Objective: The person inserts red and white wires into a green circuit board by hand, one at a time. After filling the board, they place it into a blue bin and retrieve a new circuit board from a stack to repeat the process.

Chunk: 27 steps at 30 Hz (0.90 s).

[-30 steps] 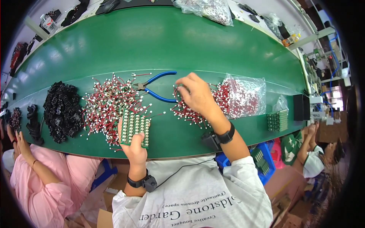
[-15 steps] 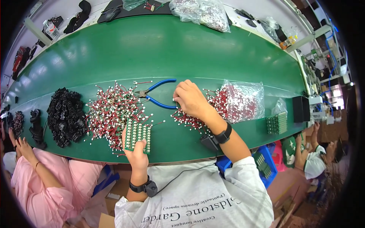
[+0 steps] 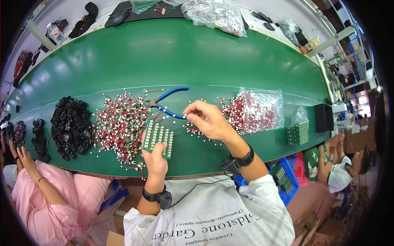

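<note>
The tiny part in the right hand (image 3: 209, 121) is too small to see well; its fingertips are pinched together on what looks like a small red wired piece. That hand is lifted over a loose pile of red wired parts (image 3: 193, 129). The left hand (image 3: 155, 158) lies flat-ish on the green table (image 3: 184, 61), its thumb and fingers gripping the near edge of a green circuit board (image 3: 158, 137) with rows of pale dots. Blue-handled pliers (image 3: 166, 102) lie just behind the board.
</note>
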Available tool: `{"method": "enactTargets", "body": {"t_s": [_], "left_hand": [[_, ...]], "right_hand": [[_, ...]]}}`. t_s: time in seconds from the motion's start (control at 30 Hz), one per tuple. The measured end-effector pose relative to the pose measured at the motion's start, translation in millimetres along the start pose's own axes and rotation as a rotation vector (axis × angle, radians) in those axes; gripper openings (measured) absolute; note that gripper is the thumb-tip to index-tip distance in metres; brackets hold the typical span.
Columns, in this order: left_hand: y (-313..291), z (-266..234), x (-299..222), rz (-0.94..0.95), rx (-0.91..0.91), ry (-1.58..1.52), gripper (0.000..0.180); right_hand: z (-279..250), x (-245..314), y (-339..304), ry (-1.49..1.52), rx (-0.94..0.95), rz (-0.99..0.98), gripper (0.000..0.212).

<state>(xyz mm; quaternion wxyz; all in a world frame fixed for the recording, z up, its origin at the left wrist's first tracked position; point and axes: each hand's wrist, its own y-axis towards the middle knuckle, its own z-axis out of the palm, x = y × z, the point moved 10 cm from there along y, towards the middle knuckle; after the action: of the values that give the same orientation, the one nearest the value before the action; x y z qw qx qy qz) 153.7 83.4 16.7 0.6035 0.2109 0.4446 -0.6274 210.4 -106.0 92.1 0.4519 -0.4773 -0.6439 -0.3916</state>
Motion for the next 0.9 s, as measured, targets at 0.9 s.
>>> {"method": "enactTargets", "body": {"t_s": [0.9], "left_hand": [[-9.9, 33.2, -8.4, 0.165, 0.109, 0.198, 0.063]], "right_hand": [[46.2, 36.9, -10.8, -0.342, -0.132, -0.34, 0.007]]}}
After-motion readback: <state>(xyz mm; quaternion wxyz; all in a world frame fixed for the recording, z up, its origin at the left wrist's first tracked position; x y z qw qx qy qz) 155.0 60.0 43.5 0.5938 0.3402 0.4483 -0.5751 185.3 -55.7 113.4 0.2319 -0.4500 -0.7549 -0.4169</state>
